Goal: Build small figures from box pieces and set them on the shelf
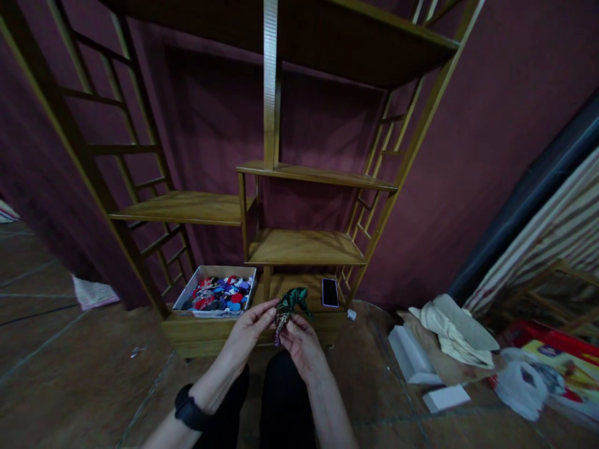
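My left hand (250, 327) and my right hand (302, 343) both pinch a small dark green toy figure (289, 305) in front of the lowest wooden shelf. Fingers of both hands are closed on it. A black band sits on my left wrist (189, 408). Just left of the hands, a white box (187, 298) full of small red, blue and black pieces stands on the bottom shelf. A black phone (330, 292) lies flat on the same shelf to the right of the figure.
A tall wooden shelf unit (304, 246) with bare boards stands against a dark red wall. On the floor at the right lie white foam blocks (412, 355), beige cloth (452, 327), a plastic bag (519, 383) and colourful packaging (561, 362).
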{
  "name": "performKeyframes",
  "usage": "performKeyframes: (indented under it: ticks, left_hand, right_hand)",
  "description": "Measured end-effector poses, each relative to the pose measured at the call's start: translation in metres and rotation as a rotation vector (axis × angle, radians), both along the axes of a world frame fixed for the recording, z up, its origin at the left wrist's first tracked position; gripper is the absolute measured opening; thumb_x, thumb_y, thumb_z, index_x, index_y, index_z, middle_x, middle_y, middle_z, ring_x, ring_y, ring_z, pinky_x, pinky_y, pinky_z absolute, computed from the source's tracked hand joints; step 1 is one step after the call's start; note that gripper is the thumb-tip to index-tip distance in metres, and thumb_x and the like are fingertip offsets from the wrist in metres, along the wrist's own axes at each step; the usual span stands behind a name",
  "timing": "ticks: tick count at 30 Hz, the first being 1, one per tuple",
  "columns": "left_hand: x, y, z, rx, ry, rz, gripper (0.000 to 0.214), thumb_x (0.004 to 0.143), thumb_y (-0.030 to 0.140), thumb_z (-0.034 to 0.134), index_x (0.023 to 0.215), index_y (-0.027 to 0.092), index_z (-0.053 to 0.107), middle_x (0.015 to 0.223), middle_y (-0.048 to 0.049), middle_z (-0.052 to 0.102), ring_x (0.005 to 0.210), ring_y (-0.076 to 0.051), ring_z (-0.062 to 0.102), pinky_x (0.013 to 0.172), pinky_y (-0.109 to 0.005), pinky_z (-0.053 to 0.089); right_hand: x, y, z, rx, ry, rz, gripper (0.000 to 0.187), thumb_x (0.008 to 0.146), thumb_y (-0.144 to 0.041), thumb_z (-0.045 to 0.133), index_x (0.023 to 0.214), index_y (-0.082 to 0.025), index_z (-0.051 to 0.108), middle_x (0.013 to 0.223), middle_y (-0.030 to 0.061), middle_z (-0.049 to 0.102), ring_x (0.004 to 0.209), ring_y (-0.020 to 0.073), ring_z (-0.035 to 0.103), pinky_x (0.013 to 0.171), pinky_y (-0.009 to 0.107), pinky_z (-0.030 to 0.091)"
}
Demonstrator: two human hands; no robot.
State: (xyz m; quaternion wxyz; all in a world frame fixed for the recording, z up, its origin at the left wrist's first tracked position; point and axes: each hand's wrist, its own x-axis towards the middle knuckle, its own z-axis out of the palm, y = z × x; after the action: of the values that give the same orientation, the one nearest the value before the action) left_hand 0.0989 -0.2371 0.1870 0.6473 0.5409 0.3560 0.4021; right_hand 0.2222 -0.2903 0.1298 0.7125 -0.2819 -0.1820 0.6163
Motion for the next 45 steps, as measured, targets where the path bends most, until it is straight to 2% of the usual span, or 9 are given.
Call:
performKeyframes:
  ticks: [6, 10, 14, 17, 20, 23, 33, 39, 45]
  left_hand:
    - [0.008, 0.003, -0.007, 0.231, 0.095, 0.064, 0.040, 0.068, 0.039, 0.066, 0.100, 0.015, 0.066, 0.095, -0.0073, 0.069, 0.087, -0.021, 0.063, 0.082, -0.034, 0.048]
    - [0.008, -0.002, -0.005, 0.423, 0.205, 0.095, 0.032, 0.076, 0.037, 0.059, 0.101, 0.019, 0.067, 0.099, -0.0064, 0.068, 0.093, -0.022, 0.061, 0.085, -0.033, 0.047]
    - [0.002, -0.008, 0.002, 0.728, 0.415, 0.097, 0.029, 0.085, 0.031, 0.048, 0.109, 0.023, 0.063, 0.109, -0.0058, 0.064, 0.101, -0.021, 0.058, 0.091, -0.034, 0.043]
    - [-0.005, -0.011, 0.005, 0.994, 0.613, 0.098, 0.032, 0.087, 0.023, 0.043, 0.115, 0.020, 0.059, 0.110, -0.0086, 0.063, 0.100, -0.021, 0.057, 0.090, -0.036, 0.043]
    - [-0.010, -0.014, 0.006, 1.227, 0.778, 0.087, 0.037, 0.085, 0.014, 0.042, 0.120, 0.015, 0.053, 0.106, -0.0113, 0.063, 0.097, -0.022, 0.057, 0.086, -0.037, 0.045]
    - [-0.013, -0.017, 0.007, 1.381, 0.903, 0.076, 0.040, 0.084, 0.010, 0.043, 0.124, 0.011, 0.048, 0.104, -0.0125, 0.061, 0.095, -0.023, 0.056, 0.084, -0.038, 0.045]
    - [-0.010, -0.017, 0.014, 1.579, 1.050, -0.088, 0.036, 0.087, 0.009, 0.038, 0.122, 0.008, 0.043, 0.096, -0.0130, 0.060, 0.090, -0.020, 0.056, 0.076, -0.033, 0.043]
    - [-0.008, -0.015, 0.010, 1.668, 1.025, -0.118, 0.034, 0.088, 0.011, 0.037, 0.121, 0.005, 0.045, 0.101, -0.0149, 0.061, 0.092, -0.020, 0.056, 0.077, -0.032, 0.042]
    - [-0.007, -0.015, 0.000, 1.694, 1.008, -0.115, 0.030, 0.087, 0.011, 0.039, 0.115, 0.006, 0.049, 0.094, -0.0144, 0.062, 0.087, -0.018, 0.057, 0.073, -0.030, 0.041]
  right_hand:
    - [0.002, -0.002, 0.004, -0.001, -0.005, 0.006, 0.024, 0.065, -0.025, 0.075, 0.085, -0.016, 0.067, 0.081, 0.0029, 0.070, 0.071, 0.0136, 0.064, 0.077, 0.031, 0.051]
    - [0.004, -0.002, 0.002, -0.039, -0.021, -0.007, 0.022, 0.065, -0.025, 0.075, 0.083, -0.016, 0.066, 0.082, 0.0024, 0.070, 0.070, 0.0138, 0.064, 0.079, 0.034, 0.051]
    - [0.005, -0.001, 0.000, -0.005, -0.100, -0.025, 0.023, 0.067, -0.025, 0.074, 0.087, -0.018, 0.066, 0.083, 0.0023, 0.069, 0.069, 0.0130, 0.063, 0.071, 0.028, 0.051]
    - [0.006, 0.002, -0.006, 0.009, -0.143, -0.039, 0.023, 0.066, -0.024, 0.074, 0.086, -0.018, 0.064, 0.080, 0.0024, 0.068, 0.069, 0.0133, 0.062, 0.065, 0.025, 0.049]
    - [0.004, 0.004, -0.012, 0.023, -0.133, -0.057, 0.023, 0.066, -0.022, 0.073, 0.086, -0.019, 0.063, 0.079, 0.0014, 0.067, 0.071, 0.0136, 0.062, 0.068, 0.026, 0.049]
    - [0.001, 0.004, -0.014, 0.030, -0.100, -0.065, 0.025, 0.064, -0.019, 0.073, 0.087, -0.022, 0.063, 0.083, 0.0003, 0.068, 0.076, 0.0140, 0.063, 0.074, 0.029, 0.050]
    - [-0.005, 0.001, -0.021, -0.007, -0.099, -0.005, 0.010, 0.067, -0.023, 0.069, 0.076, -0.023, 0.064, 0.082, -0.0012, 0.068, 0.090, 0.0142, 0.061, 0.089, 0.033, 0.045]
    - [0.001, -0.001, -0.036, -0.042, -0.148, -0.046, 0.021, 0.067, -0.020, 0.068, 0.087, -0.024, 0.064, 0.089, -0.0008, 0.068, 0.088, 0.0130, 0.061, 0.084, 0.030, 0.047]
    - [0.008, -0.004, -0.051, -0.082, -0.222, -0.111, 0.029, 0.064, -0.021, 0.066, 0.092, -0.023, 0.062, 0.095, 0.0018, 0.068, 0.085, 0.0143, 0.062, 0.082, 0.033, 0.049]
